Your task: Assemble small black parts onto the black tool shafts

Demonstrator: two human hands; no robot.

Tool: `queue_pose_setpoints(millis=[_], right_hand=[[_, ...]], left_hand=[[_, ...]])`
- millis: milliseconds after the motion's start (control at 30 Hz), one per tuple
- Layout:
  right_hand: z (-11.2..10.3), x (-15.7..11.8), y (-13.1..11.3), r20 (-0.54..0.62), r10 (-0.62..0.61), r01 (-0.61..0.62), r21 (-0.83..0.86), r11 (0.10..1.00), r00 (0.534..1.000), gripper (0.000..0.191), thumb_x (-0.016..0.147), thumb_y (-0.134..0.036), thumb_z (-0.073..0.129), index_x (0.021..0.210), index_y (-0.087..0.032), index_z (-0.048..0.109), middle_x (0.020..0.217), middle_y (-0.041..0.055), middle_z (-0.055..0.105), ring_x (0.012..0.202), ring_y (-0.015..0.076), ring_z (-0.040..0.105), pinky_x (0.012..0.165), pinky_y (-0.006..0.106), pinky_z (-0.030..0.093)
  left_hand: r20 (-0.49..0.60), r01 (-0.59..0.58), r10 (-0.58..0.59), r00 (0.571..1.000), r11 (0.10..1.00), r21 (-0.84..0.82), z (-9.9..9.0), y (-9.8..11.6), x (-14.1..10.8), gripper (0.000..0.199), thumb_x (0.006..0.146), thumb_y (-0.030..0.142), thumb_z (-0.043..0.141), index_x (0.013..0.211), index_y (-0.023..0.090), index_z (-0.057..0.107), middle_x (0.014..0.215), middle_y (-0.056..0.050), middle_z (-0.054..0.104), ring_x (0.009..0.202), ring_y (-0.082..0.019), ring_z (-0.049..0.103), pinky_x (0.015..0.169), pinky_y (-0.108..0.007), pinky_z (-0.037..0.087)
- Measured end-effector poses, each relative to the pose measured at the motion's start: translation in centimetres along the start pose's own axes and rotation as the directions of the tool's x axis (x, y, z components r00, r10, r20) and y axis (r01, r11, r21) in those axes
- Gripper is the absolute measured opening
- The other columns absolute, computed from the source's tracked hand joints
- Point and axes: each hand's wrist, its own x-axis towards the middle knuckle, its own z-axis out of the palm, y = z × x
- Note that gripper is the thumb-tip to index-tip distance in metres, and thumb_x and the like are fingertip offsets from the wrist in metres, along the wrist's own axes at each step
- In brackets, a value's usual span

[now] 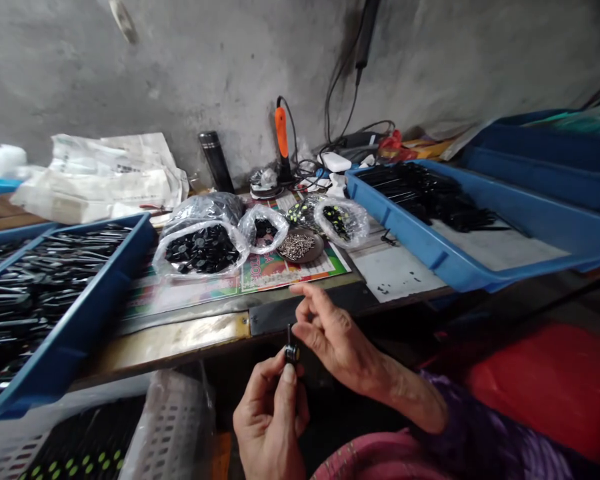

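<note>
In front of the bench edge, my left hand [273,417] pinches a small black part [292,353] between thumb and fingers. A thin metal shaft sticks up out of that part, and a yellowish mark shows on its side. My right hand [337,337] hovers just to the right, its index finger stretched out and its thumb apart. Its thumb tip is close to the shaft; whether they touch I cannot tell. Beyond the hands lie a round dish of small metal pieces [299,245], a bag of black caps [203,248] and a smaller bag of black pieces [265,230].
A blue tray [105,293] of metal-shafted black pieces stands left; another blue tray [480,267] holds black rods on the right. A bag of black-and-yellow parts [347,223], a dark flask [216,162] and an orange-handled tool [281,133] stand farther back. A white basket [165,420] sits below.
</note>
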Motion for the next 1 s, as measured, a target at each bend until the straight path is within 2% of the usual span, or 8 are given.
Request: queue_pose_setpoints(millis=[167,267,367,500,633,800,867,1000], right_hand=[[0.2,-0.3,0.0,0.07,-0.015,0.019,-0.061,0.998,0.997,0.053,0.098,-0.048,0.052,0.139,-0.02,0.034,0.093,0.0008,0.053,0.067,0.0108,0.051,0.066,0.024,0.043],[0.3,-0.2,0.2,0.012,-0.024,0.024,-0.029,0.999,1.0,0.047,0.1,-0.049,0.047,0.135,-0.018,0.037,0.086,-0.0007,0.052,0.066,0.0111,0.051,0.066,0.024,0.043],[0.1,0.1,0.4,-0.049,-0.053,0.051,-0.024,0.998,0.997,0.037,0.1,-0.049,0.048,0.119,-0.018,0.045,0.078,-0.0034,0.049,0.062,0.0104,0.048,0.061,0.023,0.041],[0.5,-0.4,0.3,-0.023,-0.185,0.178,-0.17,0.969,0.982,0.03,0.099,-0.047,0.051,0.088,-0.019,0.048,0.077,-0.0011,0.051,0.065,0.0118,0.048,0.058,0.023,0.038],[1.4,-1.1,0.3,-0.03,-0.283,0.256,-0.342,0.904,0.959,0.028,0.105,-0.041,0.04,0.09,-0.019,0.049,0.078,0.0014,0.055,0.066,0.0141,0.053,0.057,0.025,0.039],[2.2,-0.8,0.8,-0.046,-0.38,0.305,-0.51,0.804,0.924,0.034,0.107,-0.034,0.027,0.086,-0.018,0.048,0.073,0.0026,0.054,0.062,0.0159,0.053,0.053,0.028,0.037],[2.3,-0.5,1.0,-0.05,-0.378,0.303,-0.506,0.807,0.924,0.036,0.107,-0.033,0.025,0.082,-0.019,0.046,0.069,0.001,0.052,0.058,0.0153,0.051,0.052,0.028,0.034],[2.0,-0.4,1.0,-0.014,-0.296,0.271,-0.358,0.894,0.955,0.041,0.107,-0.044,0.026,0.082,-0.019,0.045,0.071,0.0001,0.052,0.058,0.0135,0.052,0.054,0.026,0.036]], left_hand=[[0.035,-0.015,0.015,0.999,1.0,0.004,-0.4,-0.3,0.4,0.041,0.059,0.045,0.09,0.082,0.016,0.073,0.056,0.003,0.056,0.045,-0.003,0.041,0.041,-0.01,0.031],[0.064,0.01,-0.012,0.998,1.0,0.026,-0.6,-0.3,0.6,0.042,0.057,0.044,0.091,0.082,0.016,0.072,0.059,0.002,0.059,0.045,-0.004,0.045,0.04,-0.011,0.034],[0.009,0.013,-0.013,1.0,1.0,0.027,-0.5,-0.3,0.5,0.043,0.056,0.043,0.091,0.084,0.017,0.071,0.072,-0.001,0.067,0.045,-0.004,0.045,0.039,-0.011,0.033],[-0.03,-0.005,0.005,1.0,1.0,0.012,-0.5,-0.4,0.4,0.044,0.056,0.044,0.091,0.084,0.018,0.069,0.059,0.005,0.056,0.042,-0.003,0.039,0.038,-0.011,0.031],[0.023,0.01,-0.011,1.0,1.0,0.028,-0.6,-0.6,0.4,0.044,0.056,0.046,0.09,0.082,0.019,0.067,0.05,0.008,0.046,0.041,-0.004,0.037,0.038,-0.012,0.032],[-0.006,-0.017,0.017,1.0,0.999,0.031,-0.3,-0.7,0.1,0.04,0.06,0.044,0.088,0.08,0.018,0.067,0.053,0.006,0.048,0.043,-0.004,0.037,0.04,-0.012,0.03],[0.0,-0.023,0.023,1.0,0.999,0.044,-0.3,-0.7,0.1,0.038,0.061,0.044,0.087,0.081,0.017,0.068,0.053,0.006,0.049,0.044,-0.004,0.039,0.04,-0.012,0.031],[-0.001,-0.017,0.017,1.0,0.998,0.058,-0.6,-0.7,0.3,0.041,0.06,0.045,0.088,0.082,0.017,0.068,0.056,0.005,0.051,0.046,-0.005,0.041,0.041,-0.012,0.033]])
